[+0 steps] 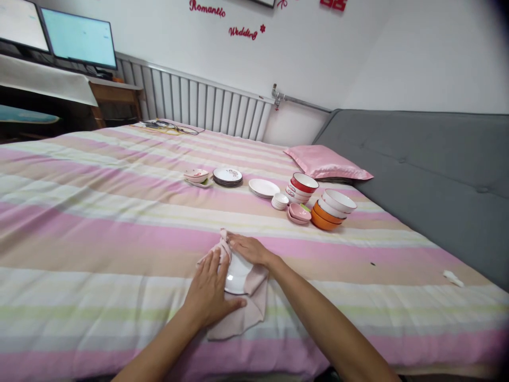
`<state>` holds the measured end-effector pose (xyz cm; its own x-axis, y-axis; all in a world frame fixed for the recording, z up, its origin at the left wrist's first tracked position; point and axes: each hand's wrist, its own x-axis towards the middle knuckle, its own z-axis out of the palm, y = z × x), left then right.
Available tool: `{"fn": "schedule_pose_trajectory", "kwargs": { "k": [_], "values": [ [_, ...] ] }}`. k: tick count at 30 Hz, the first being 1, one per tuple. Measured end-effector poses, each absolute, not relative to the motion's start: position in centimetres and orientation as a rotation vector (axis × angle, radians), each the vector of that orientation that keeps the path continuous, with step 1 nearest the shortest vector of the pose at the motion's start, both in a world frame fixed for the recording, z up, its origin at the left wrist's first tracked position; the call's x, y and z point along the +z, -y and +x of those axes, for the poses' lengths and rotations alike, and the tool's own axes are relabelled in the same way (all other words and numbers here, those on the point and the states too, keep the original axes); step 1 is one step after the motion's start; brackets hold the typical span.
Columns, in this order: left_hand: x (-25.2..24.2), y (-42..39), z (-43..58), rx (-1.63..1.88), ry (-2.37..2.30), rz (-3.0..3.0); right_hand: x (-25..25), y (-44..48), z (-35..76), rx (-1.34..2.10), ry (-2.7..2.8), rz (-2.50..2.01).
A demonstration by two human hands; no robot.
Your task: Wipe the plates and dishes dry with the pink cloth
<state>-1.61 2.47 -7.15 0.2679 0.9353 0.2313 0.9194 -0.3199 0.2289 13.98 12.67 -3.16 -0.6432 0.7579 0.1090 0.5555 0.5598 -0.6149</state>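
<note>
A white plate [237,275] with a dark rim lies on the striped bed, partly wrapped in a pale pink cloth [247,314]. My left hand [209,289] rests on the cloth and the plate's left side, its fingers stretched out and thumb apart. At the plate's upper edge, my right hand [248,249] lies over the cloth with its fingers extended. The cloth is bunched between the two hands and spreads out below the plate. Fingertips of my right hand are partly hidden by the cloth.
Beyond my hands stand stacked patterned plates [227,175], white plates [264,188], small white dishes [280,200], pink bowls [299,213], orange bowls [325,218] and a red-rimmed bowl [304,182]. A pink pillow [328,161] lies by the grey headboard [421,180]. Cables [169,126] lie at the far edge.
</note>
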Motion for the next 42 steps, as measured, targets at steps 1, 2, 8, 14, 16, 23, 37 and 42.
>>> {"fn": "schedule_pose_trajectory", "kwargs": {
  "k": [1, 2, 8, 14, 16, 23, 37, 42],
  "values": [
    [-6.8, -2.5, -1.5, 0.455, -1.819, 2.416, -3.2, -12.7, 14.1, 0.77, 2.44, -1.075],
    [-6.3, -2.6, -1.5, 0.403, -1.839, 2.368, -3.2, -12.6, 14.3, 0.764, 2.443, -1.082],
    [-4.9, -2.6, -1.0, 0.319, -1.889, 2.246, -3.3, -11.2, 16.9, 0.725, 2.431, -1.215],
    [-5.8, -2.7, -0.9, 0.376, -1.981, 2.273, -4.1, -8.0, 19.1, 0.718, 2.353, -1.404],
    [-6.2, -2.6, -1.0, 0.412, -2.009, 2.309, -4.5, -6.6, 19.7, 0.7, 2.342, -1.429],
    [-7.3, -1.2, -1.3, 0.587, -1.955, 2.535, -5.2, -2.5, 21.0, 0.667, 2.294, -1.505],
    [-6.0, -3.2, -0.5, 0.475, -1.487, 2.67, -5.6, -5.6, 19.7, 0.594, 2.231, -1.466],
    [-5.3, -4.3, -0.8, 0.464, -1.441, 2.611, -5.6, -6.8, 19.6, 0.618, 2.199, -1.342]
  ]
}}
